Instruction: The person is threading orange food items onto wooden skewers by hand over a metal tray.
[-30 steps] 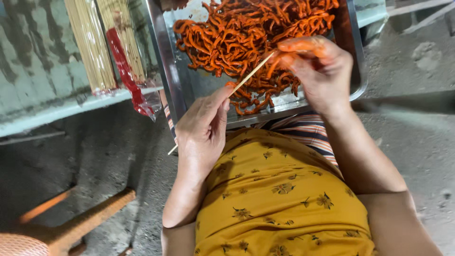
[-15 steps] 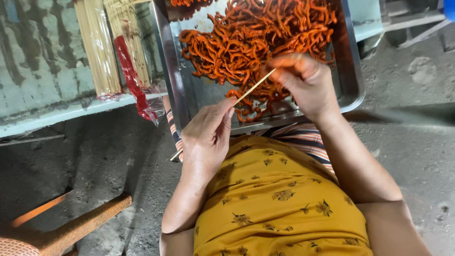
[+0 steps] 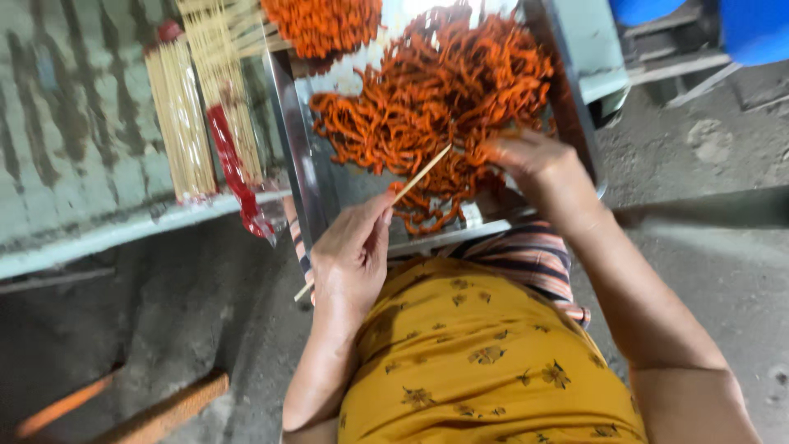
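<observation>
Left hand (image 3: 352, 255) fingers pinched, raised before torso; right hand (image 3: 538, 168) curled, palm down, arm outstretched.

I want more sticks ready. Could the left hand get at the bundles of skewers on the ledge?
Probably yes: the skewer bundles lie uncovered left of the tray, but the left hand already holds a skewer.

Two bundles of pale bamboo sticks (image 3: 177, 123) are laid on the table (image 3: 74, 164), a worn grey-green surface, and are seen left of the red plastic wrapper (image 3: 233, 177). That wrapper is draped over the table's near edge, its lower end hanging down. A blue container (image 3: 744, 25) is found well to the right of the table, on the grey concrete floor (image 3: 707, 238). Below the table's edge, an orange-brown wooden bar (image 3: 160, 407) is laid aslant on the floor, a thinner orange rod (image 3: 62, 407) just left of it
</observation>
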